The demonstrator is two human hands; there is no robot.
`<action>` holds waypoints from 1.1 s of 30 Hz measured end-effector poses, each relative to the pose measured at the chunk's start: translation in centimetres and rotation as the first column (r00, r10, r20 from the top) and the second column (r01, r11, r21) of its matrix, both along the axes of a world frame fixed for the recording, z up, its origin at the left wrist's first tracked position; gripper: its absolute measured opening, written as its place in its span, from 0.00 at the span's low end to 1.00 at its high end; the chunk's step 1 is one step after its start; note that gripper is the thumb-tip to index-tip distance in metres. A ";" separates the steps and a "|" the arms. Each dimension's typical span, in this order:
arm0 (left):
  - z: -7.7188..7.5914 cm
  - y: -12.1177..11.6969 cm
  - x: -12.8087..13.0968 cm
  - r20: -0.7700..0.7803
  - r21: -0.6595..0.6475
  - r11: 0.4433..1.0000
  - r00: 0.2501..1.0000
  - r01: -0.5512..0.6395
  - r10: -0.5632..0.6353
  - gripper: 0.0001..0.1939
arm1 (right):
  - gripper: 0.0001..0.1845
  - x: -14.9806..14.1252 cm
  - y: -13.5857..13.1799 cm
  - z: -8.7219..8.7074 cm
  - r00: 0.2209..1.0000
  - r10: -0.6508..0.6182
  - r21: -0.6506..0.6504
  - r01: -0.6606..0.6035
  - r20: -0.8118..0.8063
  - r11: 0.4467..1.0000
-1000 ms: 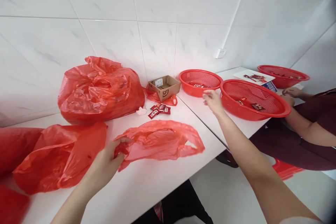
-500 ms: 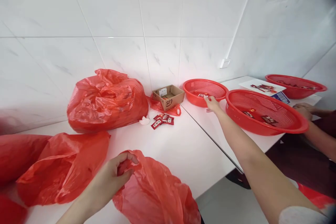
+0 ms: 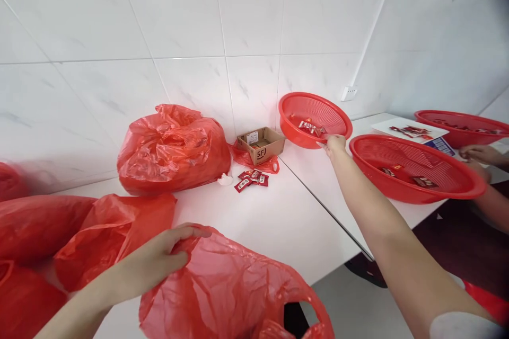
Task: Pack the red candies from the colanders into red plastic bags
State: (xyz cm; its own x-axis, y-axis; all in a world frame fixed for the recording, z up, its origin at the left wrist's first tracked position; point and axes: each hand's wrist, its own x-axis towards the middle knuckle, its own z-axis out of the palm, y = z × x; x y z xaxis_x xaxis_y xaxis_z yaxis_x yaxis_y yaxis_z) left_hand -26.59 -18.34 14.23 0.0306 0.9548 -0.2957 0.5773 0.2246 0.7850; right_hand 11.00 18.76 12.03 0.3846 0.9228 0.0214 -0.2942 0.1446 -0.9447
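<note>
Left hand (image 3: 151, 259) gripping a red plastic bag (image 3: 226, 291), right hand (image 3: 335, 144) outstretched, pinching the rim of a tilted red mesh basket (image 3: 296, 132).

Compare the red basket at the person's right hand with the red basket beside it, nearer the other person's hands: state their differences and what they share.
The basket at the right hand is tipped up, while the nearer basket lies flat on the table. The right hand touches the first basket's rim; no hand touches the nearer basket. The first holds a small cluster of sachets, the nearer basket a few scattered sachets. Both are round red mesh baskets.
</note>
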 end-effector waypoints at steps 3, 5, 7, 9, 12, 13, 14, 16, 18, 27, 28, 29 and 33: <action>0.5 1.0 0.5 0.056 -0.122 0.992 0.998 -0.019 0.026 0.24 | 0.12 -0.4 -2.1 0.8 0.999 0.026 0.009 -0.027 0.018 1.000; 1.0 1.8 1.2 0.104 -0.179 0.982 0.992 -0.059 0.078 0.24 | 0.13 -0.5 -4.2 1.5 0.998 0.060 0.029 -0.061 0.036 0.998; 1.4 2.8 1.9 0.180 -0.194 0.975 0.973 -0.111 0.146 0.24 | 0.14 -0.6 -6.8 2.3 0.993 0.105 0.056 -0.108 0.058 0.993; 1.8 3.7 2.4 0.290 -0.187 0.970 0.935 -0.155 0.205 0.22 | 0.14 -0.9 -9.7 3.1 0.978 0.173 0.113 -0.186 0.115 0.976; 2.1 4.7 2.7 0.472 -0.152 0.979 0.860 -0.136 0.193 0.20 | 0.14 -1.5 -14.0 4.6 0.925 0.275 0.219 -0.334 0.261 0.917; 2.1 4.8 2.7 0.524 -0.138 0.985 0.836 -0.107 0.164 0.21 | 0.14 -1.8 -15.2 5.0 0.901 0.293 0.251 -0.378 0.320 0.891; 2.1 4.8 2.6 0.570 -0.125 0.989 0.810 -0.079 0.137 0.22 | 0.14 -2.1 -16.4 5.4 0.876 0.297 0.278 -0.415 0.381 0.866; 2.0 4.5 2.3 0.640 -0.121 0.990 0.758 -0.067 0.129 0.26 | 0.15 -2.7 -18.4 5.9 0.811 0.277 0.319 -0.481 0.515 0.817; 1.6 4.1 2.1 0.687 -0.147 0.978 0.696 -0.149 0.209 0.30 | 0.14 -3.2 -19.6 6.1 0.732 0.264 0.323 -0.553 0.628 0.768; -0.9 3.8 3.6 0.692 -0.251 0.789 0.466 -0.561 0.552 0.08 | 0.41 -4.2 -21.0 2.3 0.717 0.233 0.306 -0.536 0.657 0.787; -1.1 3.8 3.8 0.708 -0.222 0.779 0.452 -0.587 0.543 0.08 | 0.44 -4.6 -21.7 1.0 0.748 0.198 0.297 -0.471 0.633 0.830; -1.2 3.9 4.0 0.722 -0.192 0.767 0.442 -0.612 0.533 0.08 | 0.45 -5.1 -22.3 -0.4 0.765 0.194 0.261 -0.428 0.614 0.865; -1.4 3.9 4.1 0.748 -0.080 0.719 0.436 -0.690 0.501 0.08 | 0.32 -7.7 -23.8 -5.1 0.749 0.501 -0.035 -0.542 0.434 0.840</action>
State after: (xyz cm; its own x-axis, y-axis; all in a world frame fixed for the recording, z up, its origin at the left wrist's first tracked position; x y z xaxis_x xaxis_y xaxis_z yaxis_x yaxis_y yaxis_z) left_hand -22.45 -14.42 12.78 -0.4746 0.8445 -0.2482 -0.3571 0.0730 0.9312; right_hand 3.31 -5.03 6.95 -0.2199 0.9632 0.1544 0.0621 0.1717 -0.9832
